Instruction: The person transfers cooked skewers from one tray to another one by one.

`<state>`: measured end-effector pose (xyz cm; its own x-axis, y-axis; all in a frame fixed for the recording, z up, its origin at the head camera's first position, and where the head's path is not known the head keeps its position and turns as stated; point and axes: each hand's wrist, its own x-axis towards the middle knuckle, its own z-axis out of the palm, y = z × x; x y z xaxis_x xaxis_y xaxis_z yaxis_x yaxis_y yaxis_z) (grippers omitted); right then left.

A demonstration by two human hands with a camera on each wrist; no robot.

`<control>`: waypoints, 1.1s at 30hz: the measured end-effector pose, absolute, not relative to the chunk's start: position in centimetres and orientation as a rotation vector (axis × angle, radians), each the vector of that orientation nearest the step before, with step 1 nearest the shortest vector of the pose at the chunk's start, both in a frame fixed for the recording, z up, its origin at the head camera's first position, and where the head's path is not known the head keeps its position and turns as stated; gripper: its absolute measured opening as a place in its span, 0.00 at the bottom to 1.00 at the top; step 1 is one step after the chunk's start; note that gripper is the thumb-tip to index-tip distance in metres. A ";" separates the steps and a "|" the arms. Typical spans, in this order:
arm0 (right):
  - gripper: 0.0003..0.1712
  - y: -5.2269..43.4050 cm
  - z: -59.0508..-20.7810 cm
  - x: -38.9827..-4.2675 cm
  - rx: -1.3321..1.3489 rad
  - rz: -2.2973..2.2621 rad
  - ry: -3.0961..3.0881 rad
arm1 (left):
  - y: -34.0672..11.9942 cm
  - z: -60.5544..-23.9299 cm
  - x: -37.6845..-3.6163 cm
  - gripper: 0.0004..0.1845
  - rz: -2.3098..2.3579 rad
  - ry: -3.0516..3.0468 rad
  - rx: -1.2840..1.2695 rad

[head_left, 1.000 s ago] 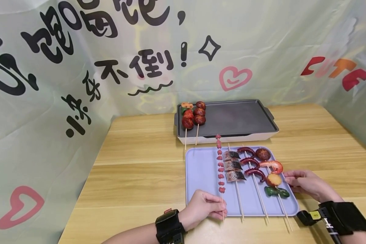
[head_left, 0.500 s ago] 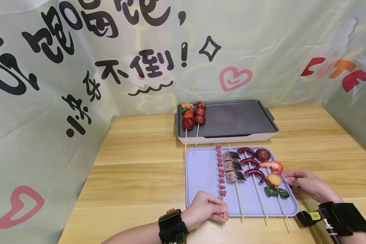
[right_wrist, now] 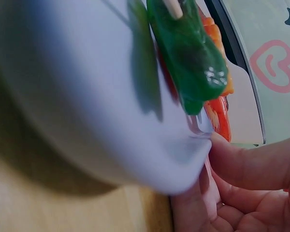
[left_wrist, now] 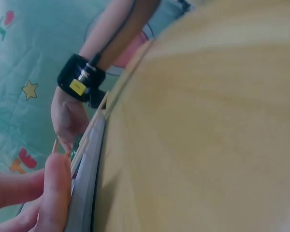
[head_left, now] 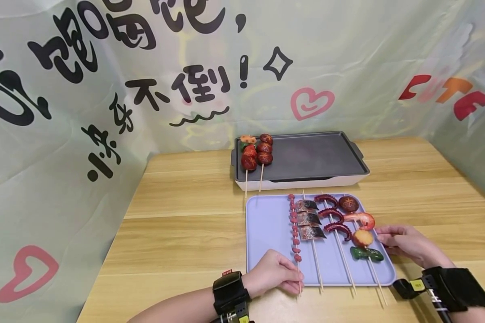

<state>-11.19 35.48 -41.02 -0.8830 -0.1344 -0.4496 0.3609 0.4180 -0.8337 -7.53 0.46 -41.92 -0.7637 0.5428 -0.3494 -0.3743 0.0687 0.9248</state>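
Step in hand, as I read it: picking one skewer off the tray. Left hand [head_left: 272, 274] pinches the bare stick end of the sausage-bead skewer [head_left: 294, 226] at the tray's near edge, fingers curled round the wood; beads lie flat on the lilac tray [head_left: 266, 224]. In the left wrist view only fingertips [left_wrist: 55, 186] and the tray rim are clear, stick barely visible.

Right hand [head_left: 406, 244] rests on the tray's right edge, thumb & fingers gripping the rim, prob. steadying it. Right wrist view confirms: fingers [right_wrist: 251, 166] tight under the rim, green pepper piece [right_wrist: 186, 50] just above.

Skewer axis: runs near-to-far across the tray, roughly parallel to the bench's side edges, w/ a slight lean. Beaded tip points to the far edge & the grill pan [head_left: 303, 157]; handle end points to the near edge, sticking just past the tray rim.

Where it is: leftmost of the skewers on the tray, just beside the fish skewer [head_left: 309, 220], left part of tray bare. Tray sits toward the bench's near edge, pan just beyond it; two skewers [head_left: 256, 152] lie at the pan's left end.

Next move, judged: lift by the stick end w/o snagging the fish skewer, keep it level, carry toward the pan, lay it parallel to the two there.
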 end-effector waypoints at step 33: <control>0.24 35.3 -41.0 -11.1 0.182 -1.471 2.241 | 1.5 -41.6 -9.0 0.07 1.431 1.920 0.300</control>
